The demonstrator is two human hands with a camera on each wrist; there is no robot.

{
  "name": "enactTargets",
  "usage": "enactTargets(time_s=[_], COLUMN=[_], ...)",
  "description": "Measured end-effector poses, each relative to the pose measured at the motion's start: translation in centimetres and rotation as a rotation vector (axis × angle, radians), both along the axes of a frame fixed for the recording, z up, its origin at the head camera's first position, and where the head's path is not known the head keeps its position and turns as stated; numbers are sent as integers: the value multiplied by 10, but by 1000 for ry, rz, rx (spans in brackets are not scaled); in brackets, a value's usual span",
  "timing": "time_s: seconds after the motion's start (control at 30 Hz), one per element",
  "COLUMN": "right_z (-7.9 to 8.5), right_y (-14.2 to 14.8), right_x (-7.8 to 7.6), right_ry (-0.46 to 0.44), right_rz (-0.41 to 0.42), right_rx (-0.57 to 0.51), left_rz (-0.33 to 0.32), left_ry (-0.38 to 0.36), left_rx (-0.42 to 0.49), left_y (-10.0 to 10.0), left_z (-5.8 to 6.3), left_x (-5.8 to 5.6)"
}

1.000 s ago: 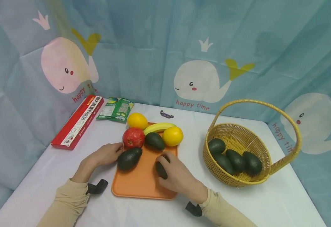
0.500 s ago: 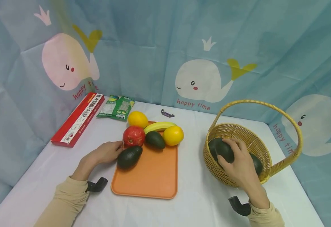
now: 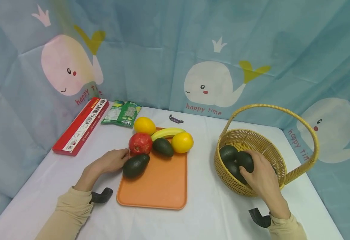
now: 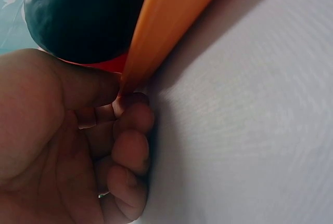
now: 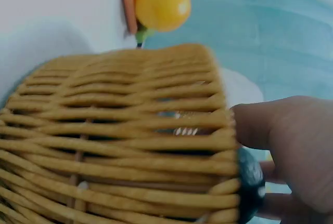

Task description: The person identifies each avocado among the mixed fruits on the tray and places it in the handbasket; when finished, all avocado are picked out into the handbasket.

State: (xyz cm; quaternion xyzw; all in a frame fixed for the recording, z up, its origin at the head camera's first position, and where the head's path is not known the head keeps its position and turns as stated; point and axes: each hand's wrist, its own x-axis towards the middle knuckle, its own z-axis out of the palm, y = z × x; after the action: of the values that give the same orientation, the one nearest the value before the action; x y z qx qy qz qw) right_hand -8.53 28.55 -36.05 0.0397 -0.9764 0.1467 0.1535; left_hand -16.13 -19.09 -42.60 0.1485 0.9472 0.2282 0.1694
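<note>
My left hand (image 3: 112,161) pinches the left rim of an orange tray (image 3: 157,190); in the left wrist view its thumb lies on the tray's edge, fingers curled below. Beside it on the tray is a dark green avocado (image 3: 136,165), next to a red pomegranate (image 3: 140,143). Farther back lie a second avocado (image 3: 163,147), a banana (image 3: 163,134) and two round yellow fruits, one of them a yellow fruit (image 3: 182,142) at the right corner. My right hand (image 3: 262,176) holds an avocado (image 3: 244,161) inside the wicker basket (image 3: 224,175), partly hiding other avocados there.
The basket's tall handle (image 3: 271,106) arches over its opening at the right. Behind the tray lie a green snack packet (image 3: 122,113) and a purple-wrapped candy (image 3: 176,119). A red pasta box (image 3: 80,128) lies at the left. A whale-print curtain (image 3: 151,66) hangs behind the table.
My right hand has carried an avocado from the tray into the basket, then shifted slightly right and lower with it. The left hand has stayed at the tray's rim.
</note>
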Motion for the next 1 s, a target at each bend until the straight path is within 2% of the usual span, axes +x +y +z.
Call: enactTargets(time_s=[0.2, 0.37, 0.47, 0.6, 0.83, 1.0], right_z=[-4, -3, -2, -2, -8, -6], right_y=[-2, -6, -6, -5, -6, -8], right_x=[-9, -11, -11, -15, -18, -16], right_ry=[-11, -106, -125, -63, 106, 93], right_rz=[0, -19, -29, -23, 75, 68], right_rx=[69, 85, 83, 76, 135, 180], left_rz=[4, 1, 5, 11, 10, 13], left_ry=[-5, 7, 4, -4, -2, -10], left_rx=[-3, 0, 4, 4, 7, 7], left_y=[0, 0, 0, -1, -1, 0], left_z=[0, 0, 1, 1, -2, -2], left_x=[0, 1, 1, 0, -1, -1])
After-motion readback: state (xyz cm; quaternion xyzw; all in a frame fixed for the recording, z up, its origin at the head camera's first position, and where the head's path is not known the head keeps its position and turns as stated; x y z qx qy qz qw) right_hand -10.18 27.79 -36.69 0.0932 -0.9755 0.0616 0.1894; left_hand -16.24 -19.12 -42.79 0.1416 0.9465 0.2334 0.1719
